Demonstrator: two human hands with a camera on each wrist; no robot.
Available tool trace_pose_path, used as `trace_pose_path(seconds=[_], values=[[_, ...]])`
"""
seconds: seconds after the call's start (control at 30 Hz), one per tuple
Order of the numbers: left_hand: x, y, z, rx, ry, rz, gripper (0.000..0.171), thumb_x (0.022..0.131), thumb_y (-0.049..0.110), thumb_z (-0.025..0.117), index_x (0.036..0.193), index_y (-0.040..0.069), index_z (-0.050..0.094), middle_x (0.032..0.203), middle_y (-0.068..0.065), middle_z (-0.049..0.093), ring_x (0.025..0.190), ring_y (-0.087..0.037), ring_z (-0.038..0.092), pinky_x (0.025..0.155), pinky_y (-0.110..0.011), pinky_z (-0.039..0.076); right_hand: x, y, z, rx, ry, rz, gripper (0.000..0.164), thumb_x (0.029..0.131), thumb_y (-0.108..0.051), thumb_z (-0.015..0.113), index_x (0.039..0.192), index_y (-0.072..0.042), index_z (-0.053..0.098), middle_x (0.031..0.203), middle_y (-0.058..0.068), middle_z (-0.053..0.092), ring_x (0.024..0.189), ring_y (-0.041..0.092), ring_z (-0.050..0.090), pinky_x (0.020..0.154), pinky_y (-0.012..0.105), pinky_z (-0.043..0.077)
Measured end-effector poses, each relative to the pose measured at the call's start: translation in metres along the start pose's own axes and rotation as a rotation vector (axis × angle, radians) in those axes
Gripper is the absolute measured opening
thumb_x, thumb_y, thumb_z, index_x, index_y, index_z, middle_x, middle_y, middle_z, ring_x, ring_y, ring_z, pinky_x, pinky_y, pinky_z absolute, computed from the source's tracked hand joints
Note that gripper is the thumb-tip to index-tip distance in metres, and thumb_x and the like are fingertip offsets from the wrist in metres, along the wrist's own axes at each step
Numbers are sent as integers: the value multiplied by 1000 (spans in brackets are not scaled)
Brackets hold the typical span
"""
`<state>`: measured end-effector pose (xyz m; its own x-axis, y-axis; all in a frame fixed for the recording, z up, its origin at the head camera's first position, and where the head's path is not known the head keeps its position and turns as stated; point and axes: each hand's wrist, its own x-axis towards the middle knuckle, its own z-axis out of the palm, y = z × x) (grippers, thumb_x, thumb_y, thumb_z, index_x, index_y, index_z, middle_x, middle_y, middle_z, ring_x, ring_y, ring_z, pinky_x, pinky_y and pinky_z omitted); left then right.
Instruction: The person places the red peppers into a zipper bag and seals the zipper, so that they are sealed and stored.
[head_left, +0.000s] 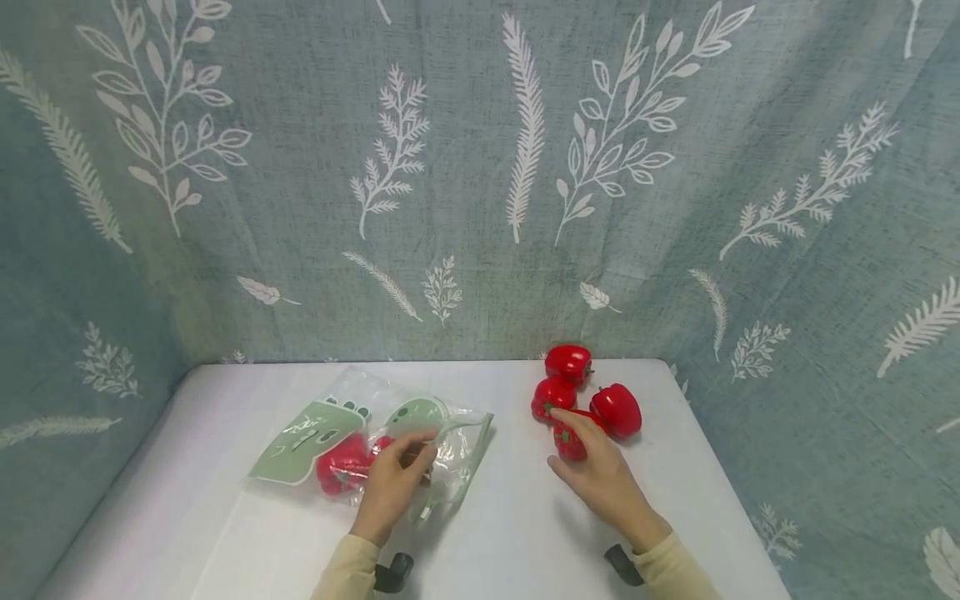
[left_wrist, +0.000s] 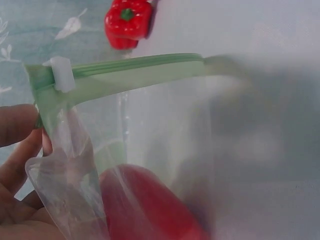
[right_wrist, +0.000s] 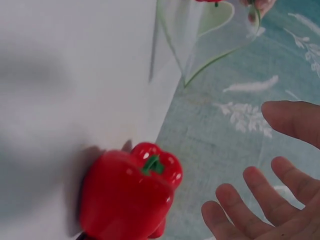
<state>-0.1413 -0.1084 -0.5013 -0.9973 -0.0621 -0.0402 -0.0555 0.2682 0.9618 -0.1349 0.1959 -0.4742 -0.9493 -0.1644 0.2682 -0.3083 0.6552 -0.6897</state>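
A clear zip bag [head_left: 456, 457] with green printed shapes and a green zip edge lies on the left half of the table. Red bell peppers [head_left: 343, 468] show through its plastic. My left hand [head_left: 396, 482] pinches the bag's side near the mouth between thumb and fingers; a white slider [left_wrist: 63, 74] sits on the zip close by. Over on the right, my right hand [head_left: 602, 477] reaches above a red bell pepper [head_left: 570, 443], fingers spread and partly covering it. In the right wrist view the fingers stand apart from a bell pepper [right_wrist: 125, 195] with a green stem.
Around the right hand lie several more red bell peppers, one at the back [head_left: 567, 364] and one at the right [head_left: 617, 411]. The white table [head_left: 247, 554] ends at a blue-green leaf-patterned curtain [head_left: 465, 183], which also hangs along both sides.
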Motion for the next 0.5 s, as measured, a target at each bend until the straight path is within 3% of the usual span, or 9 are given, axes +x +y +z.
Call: trace_pose_path(seconds=[0.2, 0.5], values=[[2, -3, 1, -9, 2, 5, 28, 96, 15, 70, 124, 8, 70, 100, -7, 68, 87, -21, 65, 69, -27, 58, -3, 14, -10, -41, 37, -28, 75, 78, -13, 88, 144, -17, 52, 142, 4, 55, 132, 29, 52, 97, 53, 53], [4, -4, 0, -8, 3, 8, 28, 96, 16, 69, 124, 11, 70, 104, -6, 68, 89, -21, 65, 70, -27, 58, 4, 37, -24, -102, 46, 2, 78, 78, -8, 88, 145, -11, 49, 144, 12, 53, 132, 35, 51, 97, 55, 51]])
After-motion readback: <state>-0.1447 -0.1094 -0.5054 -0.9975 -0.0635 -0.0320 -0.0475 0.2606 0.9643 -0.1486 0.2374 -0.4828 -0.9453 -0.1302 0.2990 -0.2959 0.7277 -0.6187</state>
